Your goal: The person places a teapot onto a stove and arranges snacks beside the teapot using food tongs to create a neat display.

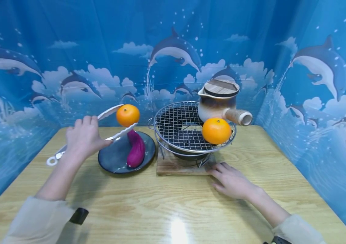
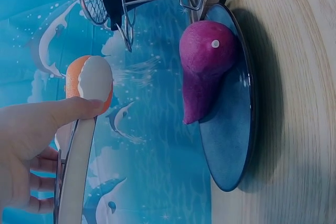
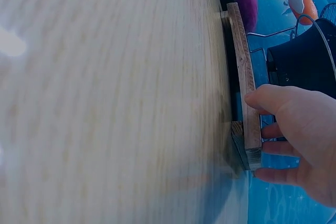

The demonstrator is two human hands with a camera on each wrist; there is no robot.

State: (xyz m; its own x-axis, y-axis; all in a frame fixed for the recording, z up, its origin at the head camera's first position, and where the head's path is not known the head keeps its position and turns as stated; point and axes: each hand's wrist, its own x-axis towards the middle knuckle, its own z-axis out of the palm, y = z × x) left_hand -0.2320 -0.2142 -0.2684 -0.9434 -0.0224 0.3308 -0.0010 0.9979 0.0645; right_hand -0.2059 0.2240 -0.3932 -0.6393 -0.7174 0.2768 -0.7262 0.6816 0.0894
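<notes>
My left hand [image 1: 84, 137] holds a pair of white-tipped tongs [image 1: 123, 131], thumb on one arm and fingers on the other. Between the tong tips an orange [image 1: 128, 115] hangs in the air, above the back of a dark plate [image 1: 112, 154]. On that plate lies a purple eggplant-shaped vegetable [image 1: 136, 152]. My right hand [image 1: 232, 179] grips the right end of a wooden board [image 1: 182, 166], its thumb against the front edge in the right wrist view [image 3: 253, 98]. Above the board stands a round grill with a wire mesh [image 1: 176, 125], and a second orange [image 1: 216, 131] rests on its right front.
At the grill's back right sits a teapot [image 1: 214, 105] with a wooden lid and a side handle [image 1: 238, 116] jutting right. A light wood table [image 1: 136, 206] carries everything. Blue dolphin-print curtains [image 1: 106, 51] enclose the back and sides.
</notes>
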